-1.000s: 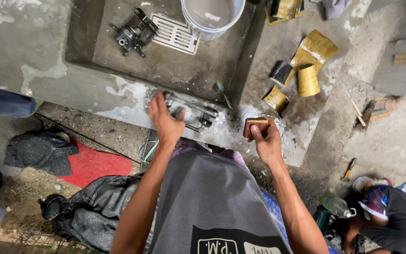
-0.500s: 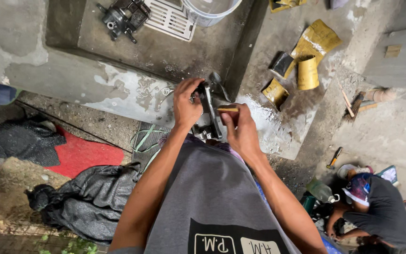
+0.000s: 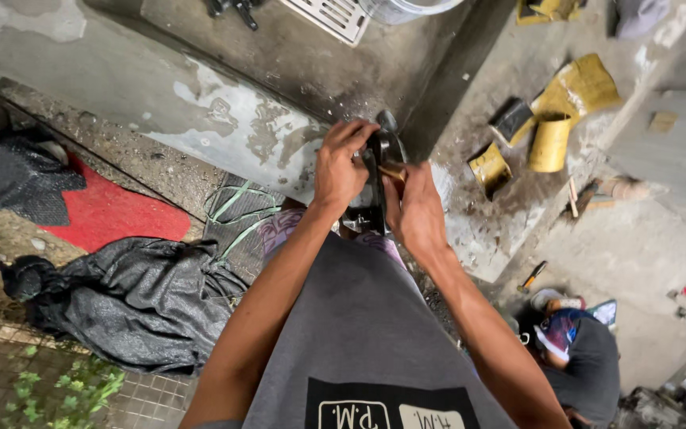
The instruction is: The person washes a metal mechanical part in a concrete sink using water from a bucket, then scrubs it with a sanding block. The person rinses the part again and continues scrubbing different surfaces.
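Observation:
My left hand (image 3: 341, 168) grips a dark metal engine part (image 3: 379, 151), holding it up in front of my chest. My right hand (image 3: 411, 208) is closed on a small brown brush-like block (image 3: 395, 170) pressed against that part. Both hands meet over the edge of a grey concrete ledge (image 3: 200, 103). My grey shirt fills the lower middle of the head view.
A metal drain grate (image 3: 333, 14) and a white bucket (image 3: 406, 8) sit in the concrete basin above. Yellow torn containers (image 3: 553, 119) lie at right. A black sack (image 3: 136, 298) and red mat (image 3: 105, 214) lie left. Another person (image 3: 577, 349) crouches lower right.
My hands came together from apart: the left lifted the metal part off the ledge, the right brought the brown block onto it. The view shifted downward.

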